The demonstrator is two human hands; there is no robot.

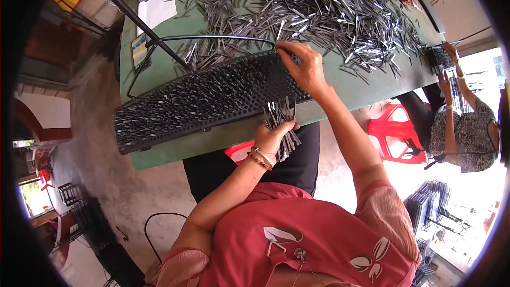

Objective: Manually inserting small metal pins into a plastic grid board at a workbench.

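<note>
A green table (382, 87) fills the upper middle, a big heap of dark strips (329, 13) spread over its far side. Along its near edge lies a long black holed board (273, 81), its long axis rising from lower left to upper right, its left and middle packed with strips. The right hand (307, 69) bends over the board's right end; whether its grip holds anything, I cannot tell. Just below, the left hand's (272, 137) grip closes around a loose bundle (287, 146), fanned slightly, pointing mostly away from the body, crosswise to the board.
</note>
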